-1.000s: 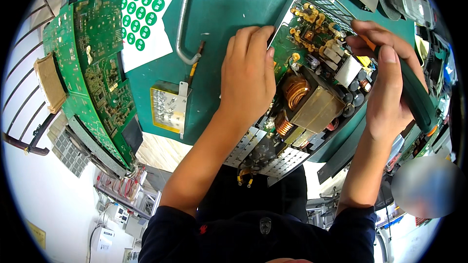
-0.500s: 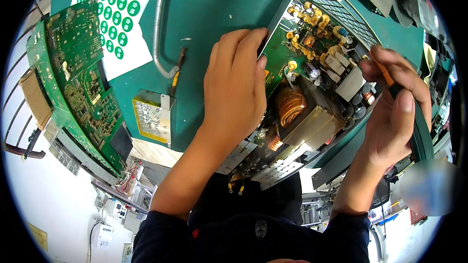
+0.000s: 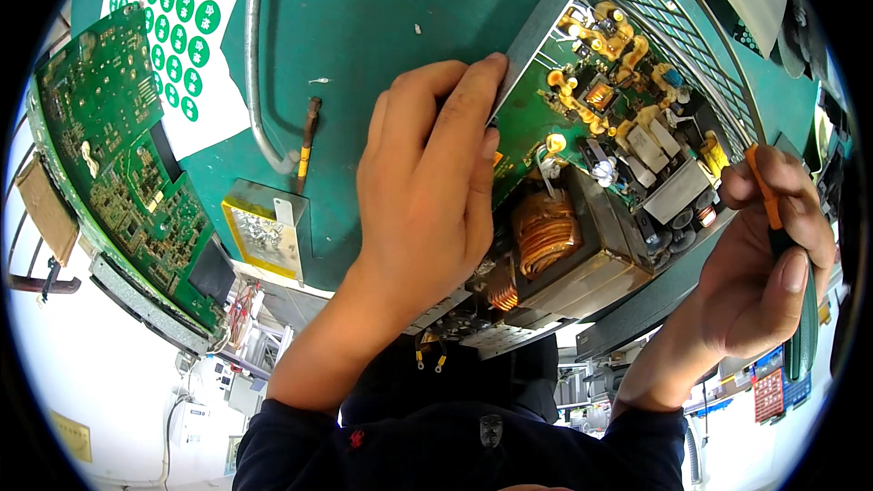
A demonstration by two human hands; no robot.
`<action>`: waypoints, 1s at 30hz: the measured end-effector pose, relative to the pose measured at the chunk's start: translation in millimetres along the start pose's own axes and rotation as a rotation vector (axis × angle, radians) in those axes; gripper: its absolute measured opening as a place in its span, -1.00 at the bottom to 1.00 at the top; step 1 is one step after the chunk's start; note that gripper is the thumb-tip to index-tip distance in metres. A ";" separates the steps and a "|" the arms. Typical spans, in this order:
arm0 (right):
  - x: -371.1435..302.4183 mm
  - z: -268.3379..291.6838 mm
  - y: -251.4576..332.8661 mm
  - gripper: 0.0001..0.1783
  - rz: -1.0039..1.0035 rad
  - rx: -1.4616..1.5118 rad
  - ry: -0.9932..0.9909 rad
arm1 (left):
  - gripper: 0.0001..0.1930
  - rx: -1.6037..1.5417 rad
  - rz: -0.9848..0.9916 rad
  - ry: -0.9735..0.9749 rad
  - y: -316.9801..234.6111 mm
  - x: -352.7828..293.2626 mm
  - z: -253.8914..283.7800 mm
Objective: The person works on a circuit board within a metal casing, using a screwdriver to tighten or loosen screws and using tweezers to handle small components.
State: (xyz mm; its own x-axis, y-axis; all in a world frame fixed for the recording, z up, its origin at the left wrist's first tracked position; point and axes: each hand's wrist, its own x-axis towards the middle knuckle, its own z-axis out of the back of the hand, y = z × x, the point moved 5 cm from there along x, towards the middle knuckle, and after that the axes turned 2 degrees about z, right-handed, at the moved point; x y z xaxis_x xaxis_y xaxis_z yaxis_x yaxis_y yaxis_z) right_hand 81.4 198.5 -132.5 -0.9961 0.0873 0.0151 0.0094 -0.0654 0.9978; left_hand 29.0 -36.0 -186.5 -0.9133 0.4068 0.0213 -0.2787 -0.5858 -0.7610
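An opened power supply unit, with a grey metal housing [image 3: 543, 35] and a slotted side grille, lies tilted on the green bench. Inside it are a green circuit board [image 3: 520, 114], a large copper coil [image 3: 547, 236], capacitors and yellowed glue. My left hand [image 3: 420, 173] is closed on the housing's left wall, fingertips over its edge and thumb below. Beside the grille's near right corner, my right hand [image 3: 759, 286] grips a screwdriver [image 3: 800, 327] with a dark green and orange handle. Its tip cannot be made out clearly.
At left stands a large green circuit board [image 3: 118, 118] beside a sheet of round green stickers [image 3: 205, 82]. A bent metal tube [image 3: 258, 64], a slim tool with a yellow band [image 3: 306, 150] and a yellow-edged box of screws [image 3: 264, 232] lie between it and my left hand.
The view has shifted and the unit looks nearer. My right hand, with the screwdriver, appears further right and lower, its handle more upright. My left hand keeps its hold on the housing wall.
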 end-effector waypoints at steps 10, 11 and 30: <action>0.7 2.1 2.3 -0.57 -0.031 0.017 -0.004 | -0.59 -0.022 0.021 0.010 0.5 -0.1 0.6; 0.7 2.2 2.5 -0.57 -0.036 0.011 -0.010 | -0.59 -0.025 0.019 0.007 0.8 -0.3 0.6; 53.9 -52.0 49.9 -0.66 -0.034 -0.415 -0.205 | -0.54 -0.020 0.055 0.007 -3.8 -1.3 3.6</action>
State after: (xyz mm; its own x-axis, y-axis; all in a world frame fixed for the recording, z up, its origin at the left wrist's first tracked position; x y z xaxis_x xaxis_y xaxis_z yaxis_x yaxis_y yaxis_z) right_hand 23.6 148.2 -85.2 -0.9567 0.2888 0.0367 -0.1011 -0.4480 0.8883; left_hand 30.2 -36.9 -181.3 -0.9249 0.3793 -0.0249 -0.2223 -0.5929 -0.7740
